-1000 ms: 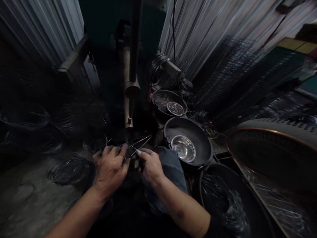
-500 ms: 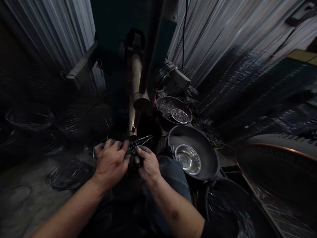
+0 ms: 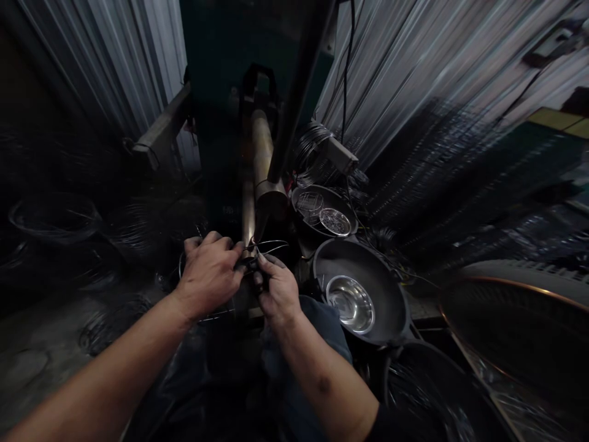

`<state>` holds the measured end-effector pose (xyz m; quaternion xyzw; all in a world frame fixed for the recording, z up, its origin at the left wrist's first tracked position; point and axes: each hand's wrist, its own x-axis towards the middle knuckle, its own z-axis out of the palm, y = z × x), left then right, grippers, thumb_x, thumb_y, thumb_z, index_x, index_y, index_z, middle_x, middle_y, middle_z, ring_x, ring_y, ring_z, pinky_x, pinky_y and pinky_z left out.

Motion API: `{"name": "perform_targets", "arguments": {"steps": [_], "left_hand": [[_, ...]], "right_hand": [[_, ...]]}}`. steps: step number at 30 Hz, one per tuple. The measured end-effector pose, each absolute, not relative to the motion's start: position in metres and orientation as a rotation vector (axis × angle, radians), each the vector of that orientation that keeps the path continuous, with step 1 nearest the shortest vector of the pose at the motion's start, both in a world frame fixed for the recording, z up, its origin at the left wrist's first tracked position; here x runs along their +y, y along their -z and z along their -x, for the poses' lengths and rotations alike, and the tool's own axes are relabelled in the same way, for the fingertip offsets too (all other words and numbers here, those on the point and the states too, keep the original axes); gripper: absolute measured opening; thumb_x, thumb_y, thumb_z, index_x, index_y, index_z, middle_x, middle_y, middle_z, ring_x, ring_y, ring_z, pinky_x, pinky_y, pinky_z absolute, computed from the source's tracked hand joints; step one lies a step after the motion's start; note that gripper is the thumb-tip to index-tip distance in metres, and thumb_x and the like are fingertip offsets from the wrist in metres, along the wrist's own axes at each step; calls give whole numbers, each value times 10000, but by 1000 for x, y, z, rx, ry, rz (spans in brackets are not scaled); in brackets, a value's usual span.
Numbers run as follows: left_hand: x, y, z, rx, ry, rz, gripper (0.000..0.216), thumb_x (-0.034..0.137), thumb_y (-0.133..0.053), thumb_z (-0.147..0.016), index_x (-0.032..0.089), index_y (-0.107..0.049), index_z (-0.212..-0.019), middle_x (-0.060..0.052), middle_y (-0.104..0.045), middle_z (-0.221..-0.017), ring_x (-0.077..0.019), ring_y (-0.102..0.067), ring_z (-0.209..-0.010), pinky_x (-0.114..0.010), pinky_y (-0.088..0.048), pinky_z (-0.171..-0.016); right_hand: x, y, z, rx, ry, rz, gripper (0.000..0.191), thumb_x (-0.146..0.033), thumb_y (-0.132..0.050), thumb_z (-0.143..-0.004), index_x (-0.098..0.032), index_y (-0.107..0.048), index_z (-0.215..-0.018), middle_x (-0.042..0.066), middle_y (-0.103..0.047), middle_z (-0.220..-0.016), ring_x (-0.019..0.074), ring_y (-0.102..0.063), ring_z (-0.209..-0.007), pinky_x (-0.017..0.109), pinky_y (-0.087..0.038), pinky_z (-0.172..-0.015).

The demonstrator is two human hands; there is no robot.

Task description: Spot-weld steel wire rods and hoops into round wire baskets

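My left hand [image 3: 210,270] is closed on a thin wire frame, mostly hidden behind its fingers. Bits of wire show at its left side and below it. With thumb and fingers pinched, my right hand [image 3: 280,291] grips a bent metal wire [image 3: 275,247] whose loop sticks out to the right. Both hands meet just at the tip of a machine's lower brass-coloured arm [image 3: 248,212]. Above them, a thicker upper metal arm [image 3: 263,147] carries a slanted rod ending close to the wire. Dimness hides the exact contact.
At right, a dark round pan [image 3: 384,288] holds a shiny steel bowl [image 3: 350,304]. Behind it, a smaller pan [image 3: 299,199] contains round wire pieces. A wire coil [image 3: 310,150] hangs by the corrugated wall. Farther right is a large copper-rimmed basin [image 3: 529,285].
Both hands have moved slightly up and forward, bringing the wire to the machine's arm tips. The view has shifted a little, too.
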<state>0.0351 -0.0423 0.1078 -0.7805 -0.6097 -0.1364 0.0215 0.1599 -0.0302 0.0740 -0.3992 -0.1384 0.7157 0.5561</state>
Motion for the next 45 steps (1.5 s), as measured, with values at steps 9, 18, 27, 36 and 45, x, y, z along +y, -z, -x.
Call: {"name": "perform_targets", "arguments": {"steps": [9,18,27,36,45], "left_hand": [[-33,-114,-32,-1910,353,2474,247,375,-516,-819,222,-677,-928,-82,-639,-884,-300,-514,-967,-454,-319,-766],[-28,-117,-32,-1971,308,2443,299,395,-491,-826,214,-686,-963,-95,-650,-962,-298,-488,-1023,-472,-292,-830],[-14,-116,-26,-2060,304,2427,320,418,-494,-786,217,-704,-920,-111,-656,-983,-316,-488,-1038,-490,-304,-825],[-19,-117,-28,-2056,433,2423,315,416,-507,-820,223,-695,-985,-105,-661,-983,-314,-497,-1040,-509,-322,-848],[-123,-72,-13,-1884,1318,1960,394,368,-559,-843,215,-628,-1200,-129,-640,-1157,-273,-570,-1097,-455,-466,-914]], "right_hand": [[-25,-76,-160,-386,-1701,960,93,-110,-693,-670,-133,-603,-671,-38,-572,-521,38,-400,-357,145,-309,-329],[-49,-61,-161,-536,-1707,889,314,-215,-765,-575,-151,-670,-867,-19,-652,-664,89,-545,-512,195,-442,-489],[-86,-37,-150,-921,-1717,1061,337,-356,-737,-640,-158,-718,-912,14,-686,-777,143,-595,-718,240,-469,-653],[-91,-29,-144,-895,-1696,1052,253,-354,-753,-616,-173,-719,-789,9,-673,-707,148,-587,-671,254,-475,-675],[-127,-31,-154,-941,-1530,1128,456,-497,-783,-542,-144,-714,-823,56,-691,-716,242,-659,-772,294,-516,-680]]}}
